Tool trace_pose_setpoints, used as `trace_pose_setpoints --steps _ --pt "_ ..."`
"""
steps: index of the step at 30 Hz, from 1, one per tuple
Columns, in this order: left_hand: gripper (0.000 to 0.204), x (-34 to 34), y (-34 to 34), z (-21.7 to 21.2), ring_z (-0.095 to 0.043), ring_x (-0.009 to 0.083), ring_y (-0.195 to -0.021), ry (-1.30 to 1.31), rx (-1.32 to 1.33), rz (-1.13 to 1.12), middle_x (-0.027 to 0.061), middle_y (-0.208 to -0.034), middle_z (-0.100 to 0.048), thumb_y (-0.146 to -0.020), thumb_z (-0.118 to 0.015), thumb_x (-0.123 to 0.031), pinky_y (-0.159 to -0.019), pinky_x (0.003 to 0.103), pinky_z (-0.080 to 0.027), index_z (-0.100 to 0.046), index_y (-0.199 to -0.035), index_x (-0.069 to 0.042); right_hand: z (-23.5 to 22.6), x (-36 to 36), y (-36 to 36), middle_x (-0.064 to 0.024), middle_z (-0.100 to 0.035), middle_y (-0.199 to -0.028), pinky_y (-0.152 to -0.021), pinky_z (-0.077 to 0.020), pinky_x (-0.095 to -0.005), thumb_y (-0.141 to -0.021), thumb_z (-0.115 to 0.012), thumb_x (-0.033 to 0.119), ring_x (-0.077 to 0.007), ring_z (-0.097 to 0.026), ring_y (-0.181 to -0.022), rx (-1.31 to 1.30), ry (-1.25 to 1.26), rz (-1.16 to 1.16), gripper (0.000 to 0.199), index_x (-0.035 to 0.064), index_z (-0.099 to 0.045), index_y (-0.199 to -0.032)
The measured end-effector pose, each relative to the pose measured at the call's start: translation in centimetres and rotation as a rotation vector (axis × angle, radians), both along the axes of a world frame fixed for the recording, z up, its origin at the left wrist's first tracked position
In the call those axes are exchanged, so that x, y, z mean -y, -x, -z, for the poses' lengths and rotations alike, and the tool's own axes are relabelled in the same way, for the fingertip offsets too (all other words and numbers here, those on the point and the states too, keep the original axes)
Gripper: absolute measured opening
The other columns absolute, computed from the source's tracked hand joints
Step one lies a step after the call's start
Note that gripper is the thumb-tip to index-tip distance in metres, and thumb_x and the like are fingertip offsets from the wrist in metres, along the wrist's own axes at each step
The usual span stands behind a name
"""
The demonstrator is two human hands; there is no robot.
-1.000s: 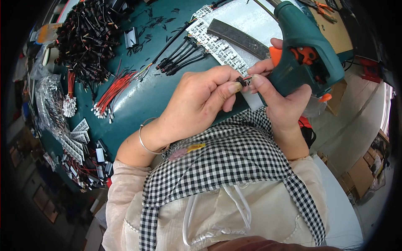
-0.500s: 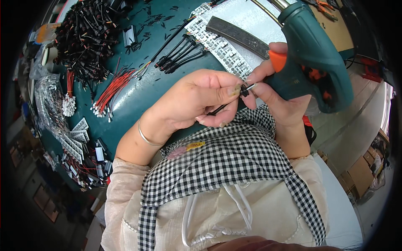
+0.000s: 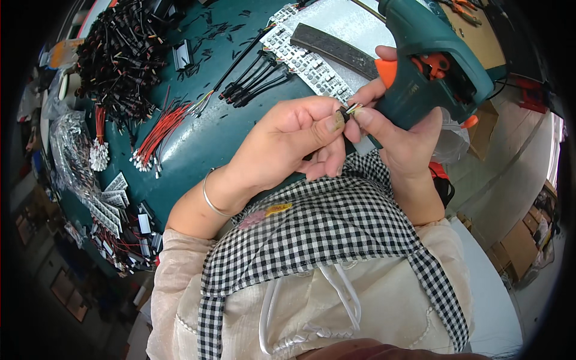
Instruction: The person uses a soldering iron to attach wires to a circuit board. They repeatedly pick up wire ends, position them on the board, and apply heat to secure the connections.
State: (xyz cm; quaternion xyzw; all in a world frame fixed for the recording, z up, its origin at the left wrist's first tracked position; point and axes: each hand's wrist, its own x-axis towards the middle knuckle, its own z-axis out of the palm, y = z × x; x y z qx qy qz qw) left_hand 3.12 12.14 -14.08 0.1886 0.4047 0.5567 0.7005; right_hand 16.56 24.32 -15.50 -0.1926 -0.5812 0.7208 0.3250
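My left hand (image 3: 300, 135) is closed, its thumb and index finger pinching the dark end of a black cable (image 3: 344, 113). Short, thin coloured wires (image 3: 354, 108) come out of that end. These wires lie between the thumb and index finger of my right hand (image 3: 390, 135), closed around them. A green gun-shaped tool (image 3: 414, 90) with an orange trigger-like part and metal rods at its front is against my right hand. Other right fingers show beside the orange part; how firmly they grip the tool is hidden.
A strip of white circuit boards (image 3: 312, 66) and a dark bar (image 3: 336, 51) lie beyond my hands. On the green table (image 3: 192, 144) are black cables (image 3: 258, 81), red wires (image 3: 159, 138) and a big connector pile (image 3: 123, 60). Pliers (image 3: 462, 9) lie far right.
The green tool has shifted left and tilted, showing more of its orange inner parts. The coloured wires now show between my fingertips; the cable's loose black length no longer shows below my left hand.
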Motion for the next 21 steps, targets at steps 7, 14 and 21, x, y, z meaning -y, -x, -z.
trace_pose_setpoints --steps 7,14,21 --pt "0.028 0.1 0.6 0.8 -0.043 0.0075 -0.043 -0.06 0.219 0.071 0.0089 -0.063 -0.06 -0.102 -0.042 -0.023 -0.039 0.019 -0.027 -0.058 -0.098 0.0 0.1 0.1 -0.1 -0.0173 -0.065 -0.084 -0.056 -0.0524 -0.0243 -0.076 -0.064 -0.012 -0.0151 -0.063 -0.066 -0.026 -0.067 -0.009 0.061 -0.0081 -0.038 -0.132" --pt "0.029 0.1 -0.5 0.6 -0.039 0.0064 -0.042 -0.058 -0.015 -0.046 0.0079 -0.062 -0.059 -0.101 -0.047 -0.028 -0.039 0.019 -0.026 -0.056 -0.096 0.0 0.2 0.2 0.2 -0.0154 -0.063 -0.08 -0.059 -0.0509 -0.025 -0.076 -0.062 -0.014 -0.0151 -0.062 -0.066 -0.042 -0.133 -0.014 0.062 -0.009 -0.037 -0.132" --pt "0.018 0.1 -1.3 1.7 -0.048 0.0051 -0.049 -0.132 -0.713 -0.204 0.0037 -0.067 -0.061 -0.1 -0.049 -0.018 -0.044 0.018 -0.035 -0.057 -0.097 -0.002 0.8 0.6 0.3 -0.0137 -0.063 -0.08 -0.06 -0.0493 -0.0241 -0.074 -0.063 -0.014 -0.0131 -0.06 -0.067 -0.007 -0.223 0.062 0.062 -0.0104 -0.038 -0.13"
